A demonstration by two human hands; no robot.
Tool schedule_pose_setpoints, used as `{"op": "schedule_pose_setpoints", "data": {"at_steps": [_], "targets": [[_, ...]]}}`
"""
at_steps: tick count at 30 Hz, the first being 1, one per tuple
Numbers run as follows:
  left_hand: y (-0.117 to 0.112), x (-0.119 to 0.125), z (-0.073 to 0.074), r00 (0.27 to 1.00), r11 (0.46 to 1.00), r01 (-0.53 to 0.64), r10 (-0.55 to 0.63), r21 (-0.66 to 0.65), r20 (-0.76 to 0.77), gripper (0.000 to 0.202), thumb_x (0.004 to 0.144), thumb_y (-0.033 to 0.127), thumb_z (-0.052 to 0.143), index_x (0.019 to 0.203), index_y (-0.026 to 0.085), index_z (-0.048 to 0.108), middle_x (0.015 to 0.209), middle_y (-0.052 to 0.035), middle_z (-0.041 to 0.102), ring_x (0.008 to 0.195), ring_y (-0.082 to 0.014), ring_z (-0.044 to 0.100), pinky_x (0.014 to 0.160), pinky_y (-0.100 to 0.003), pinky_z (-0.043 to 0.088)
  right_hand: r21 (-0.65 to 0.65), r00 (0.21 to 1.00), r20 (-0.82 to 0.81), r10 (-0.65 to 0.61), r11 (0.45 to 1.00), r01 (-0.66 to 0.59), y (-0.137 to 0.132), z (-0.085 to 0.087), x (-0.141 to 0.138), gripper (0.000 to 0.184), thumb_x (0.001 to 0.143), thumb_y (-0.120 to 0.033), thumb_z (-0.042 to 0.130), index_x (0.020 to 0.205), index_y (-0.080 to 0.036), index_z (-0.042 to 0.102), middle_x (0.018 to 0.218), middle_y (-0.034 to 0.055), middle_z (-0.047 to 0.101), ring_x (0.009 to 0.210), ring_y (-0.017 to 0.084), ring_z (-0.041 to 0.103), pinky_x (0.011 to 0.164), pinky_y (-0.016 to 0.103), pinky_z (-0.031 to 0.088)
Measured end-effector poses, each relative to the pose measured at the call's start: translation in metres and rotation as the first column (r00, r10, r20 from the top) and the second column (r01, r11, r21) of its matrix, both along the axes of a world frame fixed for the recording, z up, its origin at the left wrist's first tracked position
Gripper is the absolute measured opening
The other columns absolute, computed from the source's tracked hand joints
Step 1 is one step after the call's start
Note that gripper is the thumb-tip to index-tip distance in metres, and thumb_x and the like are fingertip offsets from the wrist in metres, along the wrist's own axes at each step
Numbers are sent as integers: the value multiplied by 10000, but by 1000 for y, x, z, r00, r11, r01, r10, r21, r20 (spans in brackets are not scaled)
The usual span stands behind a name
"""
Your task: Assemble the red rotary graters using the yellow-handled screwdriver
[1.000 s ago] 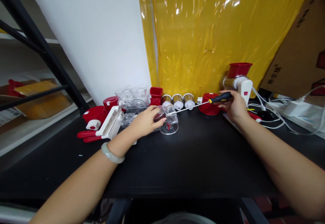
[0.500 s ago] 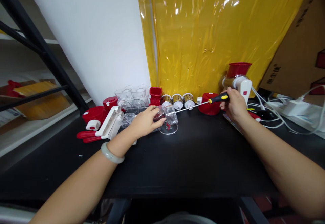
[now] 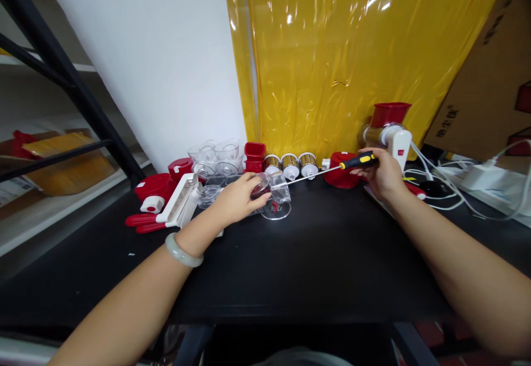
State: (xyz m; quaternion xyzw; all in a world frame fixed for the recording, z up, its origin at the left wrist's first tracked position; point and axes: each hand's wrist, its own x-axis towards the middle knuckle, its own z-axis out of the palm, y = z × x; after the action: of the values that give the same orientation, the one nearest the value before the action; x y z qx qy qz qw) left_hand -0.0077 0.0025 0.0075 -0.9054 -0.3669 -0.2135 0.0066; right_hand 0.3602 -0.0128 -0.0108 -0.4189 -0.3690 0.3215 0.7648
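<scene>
My left hand (image 3: 240, 197), with a pale bangle on its wrist, is closed around a clear plastic part (image 3: 280, 186) that has something dark red inside it. A clear round base (image 3: 276, 209) shows just below that part. In my right hand (image 3: 384, 172) is a screwdriver (image 3: 360, 161) with a black and yellow handle. Its long thin shaft points left, and the tip reaches the clear part; whether it sits in a screw I cannot tell.
Several metal grater drums (image 3: 290, 166) stand along the back, beside red plastic containers (image 3: 254, 156) and clear hoppers (image 3: 215, 156). A white-and-red device with red handles (image 3: 178, 203) lies left. At right stand an assembled grater (image 3: 392, 128) and a power strip (image 3: 483, 175).
My right hand has shifted slightly on the screwdriver handle, its fingers now lower and looser around it. My left hand and the clear part have stayed in place.
</scene>
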Motion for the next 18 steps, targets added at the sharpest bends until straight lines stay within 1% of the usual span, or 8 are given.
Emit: {"op": "schedule_pose_setpoints", "data": {"at_steps": [5, 8, 13, 16, 18], "targets": [[0, 0, 0, 1000, 1000, 2, -2, -3, 7, 326, 937, 490, 511, 994, 182, 600, 1147, -115, 590, 1003, -257, 635, 893, -417, 518, -2, 999, -9, -32, 999, 32, -1, 4, -4, 113, 848, -311, 579, 794, -213, 592, 526, -41, 563, 352, 111, 525, 300, 218, 444], [0, 0, 0, 1000, 1000, 6, -6, -3, 13, 321, 935, 484, 513, 1012, 186, 603, 1143, -115, 592, 1004, -258, 636, 893, -418, 519, -9, 999, 2, -47, 999, 47, -1, 5, -5, 168, 847, -360, 629, 777, -221, 565, 494, -45, 534, 334, 109, 493, 276, 210, 408], [1, 0, -1, 1000, 1000, 3, -3, -3, 11, 330, 935, 492, 509, 1013, 185, 600, 1151, -117, 591, 1011, -262, 635, 892, -423, 520, 60, 996, 74, -44, 997, 40, -2, 1, -5, 305, 808, -504, 694, 744, -257, 527, 408, -55, 457, 292, 112, 403, 249, 231, 344], [1, 0, -1, 1000, 1000, 1, -1, -4, 5, 328, 936, 490, 509, 1008, 183, 597, 1150, -116, 590, 1003, -260, 635, 892, -423, 520, 98, 991, 124, -41, 995, 29, -2, -1, -6, 371, 778, -580, 700, 752, -257, 520, 392, -69, 441, 282, 106, 385, 251, 227, 332], [0, 0, -1, 1000, 1000, 3, -3, -2, 7, 324, 937, 491, 507, 999, 185, 593, 1152, -115, 589, 999, -257, 634, 890, -420, 521, 86, 992, 120, -51, 995, 40, -2, 0, -5, 366, 787, -580, 685, 770, -252, 523, 403, -74, 452, 293, 103, 402, 267, 217, 349]]}}
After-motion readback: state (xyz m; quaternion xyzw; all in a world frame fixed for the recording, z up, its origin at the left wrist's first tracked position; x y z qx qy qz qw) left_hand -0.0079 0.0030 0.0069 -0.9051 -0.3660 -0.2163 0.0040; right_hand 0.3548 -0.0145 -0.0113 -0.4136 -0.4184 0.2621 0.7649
